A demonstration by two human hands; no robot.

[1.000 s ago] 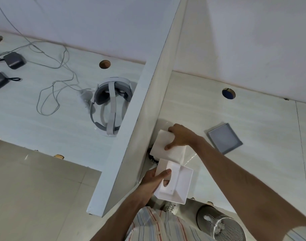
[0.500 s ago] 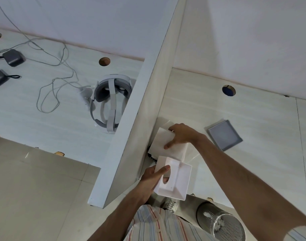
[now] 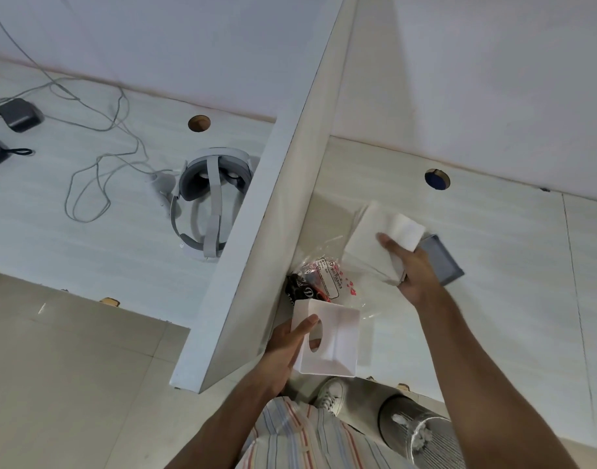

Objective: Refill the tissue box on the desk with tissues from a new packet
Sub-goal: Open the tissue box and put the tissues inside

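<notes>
My left hand (image 3: 283, 350) grips a white tissue box shell (image 3: 337, 340), held with its open underside facing me; its oval slot shows inside, by my thumb. My right hand (image 3: 414, 270) holds a thick stack of white tissues (image 3: 375, 242) above the desk, right of and beyond the box. Between them, on the desk (image 3: 493, 299) against the divider, lies the clear plastic tissue packet (image 3: 327, 279) with red and black print, crumpled. A grey square lid or tray (image 3: 442, 262) lies partly behind my right hand.
A white divider panel (image 3: 256, 248) runs diagonally just left of the box. Beyond it lie a VR headset (image 3: 209, 204), loose cables (image 3: 97, 137) and two dark adapters (image 3: 19, 113). A mesh waste bin (image 3: 422, 434) stands on the floor below the desk edge.
My right hand has lifted the tissue stack out of the packet and carried it up and to the right. The emptied wrapper now lies exposed. The box stays in my left hand.
</notes>
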